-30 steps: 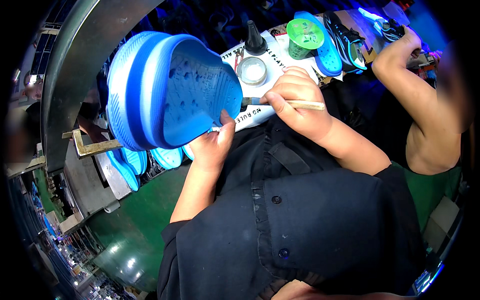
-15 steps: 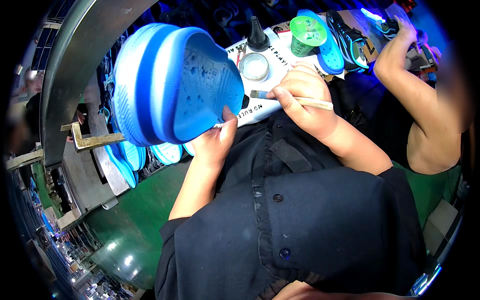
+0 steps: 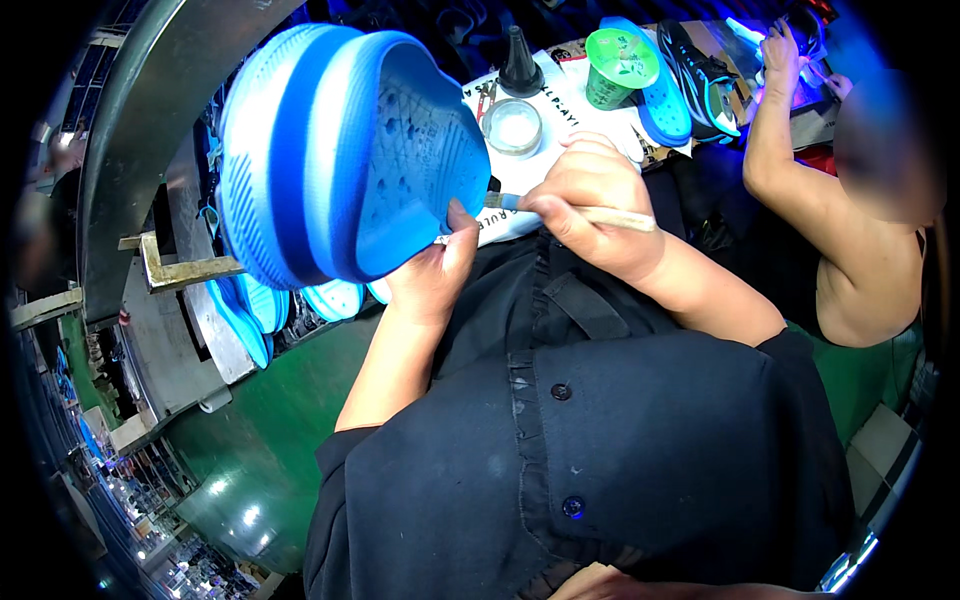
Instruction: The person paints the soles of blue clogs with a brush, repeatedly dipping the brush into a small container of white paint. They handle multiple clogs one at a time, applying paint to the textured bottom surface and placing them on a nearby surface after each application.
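Note:
A big blue shoe sole (image 3: pixel 335 160) with lighter sidewalls is tilted up at the upper left, its hollow, patterned inner face turned to the right. My left hand (image 3: pixel 436 268) grips its lower near edge, the thumb on the rim and the other fingers hidden behind. In my right hand (image 3: pixel 592 205) is a flat brush (image 3: pixel 622 218) with a pale wooden handle. Its bristle end points left, close by the sole's right edge; whether they touch I cannot tell. Just beyond my right hand stands a round clear jar (image 3: pixel 513 127) with whitish contents.
Behind the jar are a black cone-topped bottle (image 3: pixel 518 68) and a green cup (image 3: pixel 618 70). A blue sole (image 3: pixel 662 108) and a black shoe (image 3: pixel 697 82) lie to their right. A co-worker's arm (image 3: pixel 795 175) reaches in. A metal frame (image 3: pixel 135 130) curves at left, above more blue soles (image 3: pixel 335 298).
My right hand has brought the brush slightly left and down, nearer the sole's edge. The sole has shifted slightly left and turned a little. The co-worker's hand has moved left.

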The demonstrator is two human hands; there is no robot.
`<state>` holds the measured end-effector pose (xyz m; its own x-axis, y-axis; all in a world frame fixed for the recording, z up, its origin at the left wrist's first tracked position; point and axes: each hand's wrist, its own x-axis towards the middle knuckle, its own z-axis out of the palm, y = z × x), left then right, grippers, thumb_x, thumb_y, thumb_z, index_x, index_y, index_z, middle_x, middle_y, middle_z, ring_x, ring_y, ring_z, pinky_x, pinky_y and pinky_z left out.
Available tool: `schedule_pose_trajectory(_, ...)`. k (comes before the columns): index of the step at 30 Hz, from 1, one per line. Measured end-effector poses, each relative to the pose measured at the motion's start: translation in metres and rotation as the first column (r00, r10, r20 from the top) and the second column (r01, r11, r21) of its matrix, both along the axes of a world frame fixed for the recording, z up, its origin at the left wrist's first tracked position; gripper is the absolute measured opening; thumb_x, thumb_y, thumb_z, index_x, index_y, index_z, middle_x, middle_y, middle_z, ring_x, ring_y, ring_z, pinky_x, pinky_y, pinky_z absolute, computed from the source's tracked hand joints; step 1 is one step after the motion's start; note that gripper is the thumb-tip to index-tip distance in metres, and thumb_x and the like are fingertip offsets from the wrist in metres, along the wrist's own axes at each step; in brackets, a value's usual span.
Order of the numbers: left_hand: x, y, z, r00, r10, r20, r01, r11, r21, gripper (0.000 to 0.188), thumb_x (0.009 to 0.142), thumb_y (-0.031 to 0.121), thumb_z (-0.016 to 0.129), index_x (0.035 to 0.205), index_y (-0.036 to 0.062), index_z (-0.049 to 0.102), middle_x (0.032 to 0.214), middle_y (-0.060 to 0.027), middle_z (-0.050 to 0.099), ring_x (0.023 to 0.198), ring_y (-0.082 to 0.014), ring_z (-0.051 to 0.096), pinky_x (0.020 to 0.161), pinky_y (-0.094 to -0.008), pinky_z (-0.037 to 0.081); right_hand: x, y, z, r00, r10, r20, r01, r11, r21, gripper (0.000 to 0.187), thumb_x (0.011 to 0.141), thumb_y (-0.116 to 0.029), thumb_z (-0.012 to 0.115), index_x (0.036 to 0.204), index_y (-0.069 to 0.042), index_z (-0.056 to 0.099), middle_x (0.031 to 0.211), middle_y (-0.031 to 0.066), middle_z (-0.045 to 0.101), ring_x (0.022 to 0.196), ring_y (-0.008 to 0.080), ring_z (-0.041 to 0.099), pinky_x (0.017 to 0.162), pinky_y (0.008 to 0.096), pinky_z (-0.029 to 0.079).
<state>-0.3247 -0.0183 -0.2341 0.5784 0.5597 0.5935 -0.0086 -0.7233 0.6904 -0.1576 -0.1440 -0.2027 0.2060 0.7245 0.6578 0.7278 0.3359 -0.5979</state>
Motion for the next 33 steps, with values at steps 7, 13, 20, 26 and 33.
schedule_pose_trajectory(7,0.0,0.002,0.004,0.996,0.048,-0.071,-0.039,0.992,0.123,0.027,0.075,-0.006,0.064,0.1,-0.0034,0.053,0.09,-0.0098,0.062,0.081,-0.0156,0.061,0.075,-0.0264,0.048,0.007,-0.003,0.0,0.998,-0.023,-0.057,0.022,1.0,-0.01,0.02,0.082,-0.017,0.064,0.066,-0.005,0.065,0.059,0.0065,0.057,0.058,0.024,0.053,0.063,0.0336,0.039)
schedule_pose_trajectory(13,0.005,-0.002,0.012,0.996,0.006,-0.092,0.015,0.973,0.229,0.022,0.074,-0.005,0.064,0.095,-0.0029,0.059,0.091,-0.009,0.063,0.08,-0.0158,0.061,0.073,-0.027,0.048,0.001,0.004,-0.001,0.999,-0.036,0.01,0.037,0.998,-0.045,0.019,0.082,-0.017,0.064,0.067,-0.006,0.065,0.059,0.0055,0.056,0.059,0.0234,0.052,0.063,0.0333,0.038)
schedule_pose_trajectory(20,-0.005,0.005,0.0,0.992,0.063,-0.108,-0.052,0.993,0.109,0.026,0.074,-0.005,0.065,0.099,-0.0039,0.056,0.095,-0.0118,0.062,0.085,-0.017,0.06,0.079,-0.0279,0.047,0.014,-0.01,0.003,0.993,-0.097,-0.061,0.098,0.995,0.011,0.018,0.082,-0.012,0.062,0.067,-0.004,0.065,0.061,0.0059,0.058,0.059,0.0235,0.053,0.065,0.0333,0.04)
schedule_pose_trajectory(26,0.003,0.007,0.075,0.983,0.022,0.183,0.099,0.773,-0.627,0.059,0.074,0.001,0.066,0.126,-0.0046,0.037,0.107,-0.0145,0.058,0.096,-0.0243,0.059,0.09,-0.0353,0.046,0.032,-0.04,-0.013,0.81,-0.242,-0.535,0.26,0.965,-0.043,0.03,0.093,-0.011,0.051,0.07,0.002,0.063,0.067,0.0081,0.062,0.063,0.0161,0.057,0.063,0.0279,0.045)
schedule_pose_trajectory(33,0.083,-0.002,0.156,0.77,-0.6,0.219,0.464,0.29,-0.837,0.087,0.069,0.021,0.074,0.137,-0.0077,0.028,0.123,-0.0189,0.052,0.111,-0.0274,0.054,0.091,-0.0349,0.042,0.057,-0.075,-0.027,0.722,-0.309,-0.619,0.242,0.951,-0.193,0.032,0.095,-0.019,0.05,0.075,0.001,0.065,0.068,0.0077,0.061,0.062,0.0122,0.057,0.058,0.0254,0.045)
